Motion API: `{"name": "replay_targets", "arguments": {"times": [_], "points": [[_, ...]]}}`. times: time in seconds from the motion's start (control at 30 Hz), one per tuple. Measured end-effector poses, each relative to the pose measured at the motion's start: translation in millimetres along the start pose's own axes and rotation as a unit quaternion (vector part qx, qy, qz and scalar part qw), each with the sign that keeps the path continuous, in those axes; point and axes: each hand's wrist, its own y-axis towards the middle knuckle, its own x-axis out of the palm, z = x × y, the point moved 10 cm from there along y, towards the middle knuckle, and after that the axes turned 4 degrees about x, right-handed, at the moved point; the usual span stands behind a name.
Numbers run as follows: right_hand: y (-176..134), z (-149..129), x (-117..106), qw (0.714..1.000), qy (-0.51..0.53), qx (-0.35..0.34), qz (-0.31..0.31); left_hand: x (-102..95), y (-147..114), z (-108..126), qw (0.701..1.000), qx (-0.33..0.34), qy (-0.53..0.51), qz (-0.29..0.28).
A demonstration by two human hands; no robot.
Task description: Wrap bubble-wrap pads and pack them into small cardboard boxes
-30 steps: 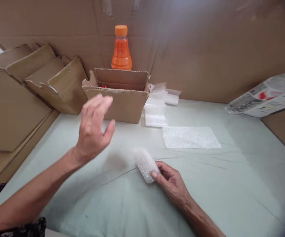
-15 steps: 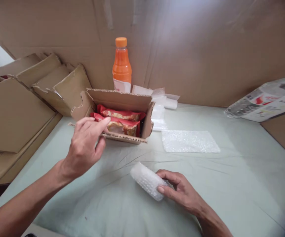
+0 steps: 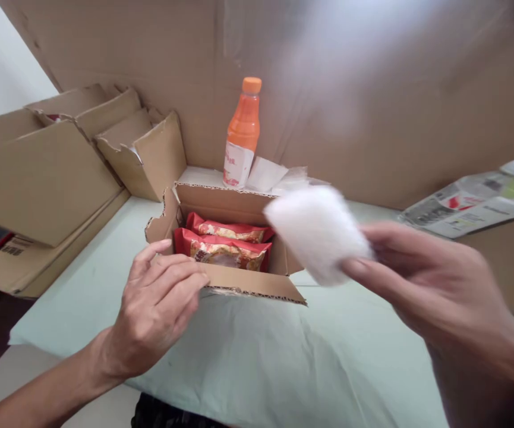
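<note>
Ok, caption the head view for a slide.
Left hand on an open box with two red packs, right hand holding a white bundle, orange bottle behind.

The right hand (image 3: 444, 291) has lifted the white bundle (image 3: 317, 235); it's now near the box (image 3: 227, 201). The left hand (image 3: 154, 309) has lowered — onto the front flap (image 3: 252, 283)

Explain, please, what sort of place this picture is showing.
Probably a makeshift indoor work corner: a green-covered table, a large brown cardboard sheet standing behind it, and an open cardboard box holding red packets. I cannot tell whether it is a home or a workshop.
</note>
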Motion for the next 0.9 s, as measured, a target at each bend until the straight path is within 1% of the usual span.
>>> {"name": "replay_targets", "arguments": {"times": [0.03, 0.07, 0.1, 0.13, 0.17, 0.2, 0.23, 0.27, 0.3, 0.33, 0.37, 0.43, 0.47, 0.5, 0.53, 0.6, 0.63, 0.67, 0.7, 0.77, 0.8, 0.83, 0.87, 0.9], "points": [[17, -13, 21, 0.999, -0.026, -0.015, -0.044, -0.3, -3, 0, 1.000, -0.002, -0.003, 0.005], [32, -24, 46, 0.993, -0.054, -0.024, -0.102, -0.4, -5, 0, 1.000, -0.006, -0.008, 0.011], [43, -32, 75, 0.980, -0.092, -0.032, -0.171, -0.4, -6, 0, 1.000, -0.010, -0.013, 0.016], [51, -37, 103, 0.959, -0.149, -0.040, -0.239, -0.5, -6, -1, 1.000, -0.014, -0.018, 0.021], [55, -39, 129, 0.927, -0.218, -0.048, -0.301, -0.6, -6, -1, 0.999, -0.018, -0.023, 0.025], [57, -38, 150, 0.889, -0.289, -0.057, -0.351, -0.7, -6, -2, 0.999, -0.020, -0.028, 0.029], [57, -36, 167, 0.849, -0.353, -0.067, -0.387, -0.9, -6, -2, 0.999, -0.020, -0.034, 0.032], [57, -35, 180, 0.813, -0.401, -0.078, -0.414, -1.3, -5, -3, 0.998, -0.021, -0.040, 0.036], [57, -34, 189, 0.786, -0.432, -0.089, -0.434, -1.6, -4, -3, 0.998, -0.021, -0.045, 0.039], [56, -34, 196, 0.766, -0.449, -0.099, -0.448, -1.9, -3, -4, 0.998, -0.021, -0.050, 0.041], [55, -35, 200, 0.753, -0.458, -0.109, -0.460, -2.1, -2, -5, 0.997, -0.021, -0.054, 0.042], [53, -36, 201, 0.738, -0.468, -0.123, -0.470, -2.5, 0, -6, 0.997, -0.024, -0.055, 0.043], [54, -37, 199, 0.739, -0.468, -0.127, -0.467, -2.2, 0, -7, 0.997, -0.025, -0.054, 0.041], [56, -39, 195, 0.748, -0.464, -0.130, -0.455, -1.6, 1, -8, 0.998, -0.026, -0.052, 0.037], [59, -43, 190, 0.767, -0.452, -0.134, -0.436, -0.9, 1, -8, 0.998, -0.027, -0.051, 0.033], [64, -54, 184, 0.814, -0.398, -0.153, -0.394, 0.5, 0, -9, 0.998, -0.028, -0.047, 0.028], [65, -60, 185, 0.834, -0.362, -0.168, -0.382, 1.1, 0, -9, 0.998, -0.028, -0.045, 0.027], [65, -64, 189, 0.845, -0.328, -0.181, -0.381, 1.5, -1, -9, 0.998, -0.028, -0.042, 0.027], [63, -67, 195, 0.848, -0.302, -0.188, -0.392, 1.9, -1, -9, 0.999, -0.027, -0.039, 0.027], [61, -66, 210, 0.839, -0.281, -0.183, -0.429, 3.0, 0, -8, 0.999, -0.023, -0.030, 0.021], [61, -66, 214, 0.835, -0.280, -0.178, -0.439, 3.1, 0, -7, 0.999, -0.021, -0.026, 0.017], [62, -67, 212, 0.838, -0.276, -0.177, -0.436, 2.1, 0, -6, 0.999, -0.019, -0.023, 0.016], [64, -68, 204, 0.850, -0.266, -0.179, -0.419, -0.5, 0, -6, 0.999, -0.021, -0.018, 0.022], [65, -70, 188, 0.870, -0.247, -0.180, -0.387, -4.6, -3, -7, 0.999, -0.028, -0.014, 0.034]]}}
